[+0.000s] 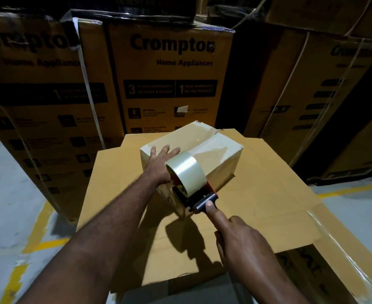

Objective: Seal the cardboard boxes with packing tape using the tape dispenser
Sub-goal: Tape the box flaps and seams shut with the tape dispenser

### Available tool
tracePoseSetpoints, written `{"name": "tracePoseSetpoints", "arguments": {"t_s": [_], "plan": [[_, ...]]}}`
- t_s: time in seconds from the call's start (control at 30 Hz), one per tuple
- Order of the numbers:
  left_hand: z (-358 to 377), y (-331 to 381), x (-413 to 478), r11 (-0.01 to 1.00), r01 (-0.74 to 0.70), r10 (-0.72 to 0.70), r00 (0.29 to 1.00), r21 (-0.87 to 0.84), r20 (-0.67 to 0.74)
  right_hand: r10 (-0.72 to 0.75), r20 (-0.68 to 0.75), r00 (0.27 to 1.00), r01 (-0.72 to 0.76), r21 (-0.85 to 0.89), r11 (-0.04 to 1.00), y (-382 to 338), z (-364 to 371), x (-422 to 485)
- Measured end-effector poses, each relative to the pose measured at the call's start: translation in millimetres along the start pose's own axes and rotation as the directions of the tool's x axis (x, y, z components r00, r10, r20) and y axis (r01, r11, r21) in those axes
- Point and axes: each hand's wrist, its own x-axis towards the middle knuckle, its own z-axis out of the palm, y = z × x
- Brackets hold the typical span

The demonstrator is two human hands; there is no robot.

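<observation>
The small cardboard box [215,150] sits closed, tilted up on its near edge, on a large flattened carton [257,183]; clear tape already runs along its top seam (what is inside stays hidden). The tape dispenser [199,200] meets the box's near face, its tape roll [186,172] level with the top edge. The right hand [242,240] grips the dispenser's handle, index finger laid straight along it. The left hand [158,163] lies flat on the box top, fingers spread and relaxed. Bare carton surface shows on every side of the box. Tall strapped cartons [169,84] printed "Crompton" wall in the far side, and grey floor [5,194] with yellow lines [36,227] lies to the left.
</observation>
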Motion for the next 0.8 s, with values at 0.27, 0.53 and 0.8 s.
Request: {"name": "tracePoseSetpoints", "arguments": {"t_s": [0.27,0.53,0.8], "plan": [[-35,37,-34,0.997,-0.042,0.046,0.997,0.066,-0.062,0.024,0.056,0.998,-0.022,-0.026,0.999,29,-1,-13],[-14,79,-69,0.939,-0.024,-0.040,0.983,-0.343,-0.177,0.020,0.020,1.000,-0.020,0.002,1.000,41,5,-12],[-23,82,-89,0.933,0.010,-0.042,0.996,-0.360,-0.081,-0.021,-0.006,1.000,0.021,0.042,0.999,48,15,-13]]}}
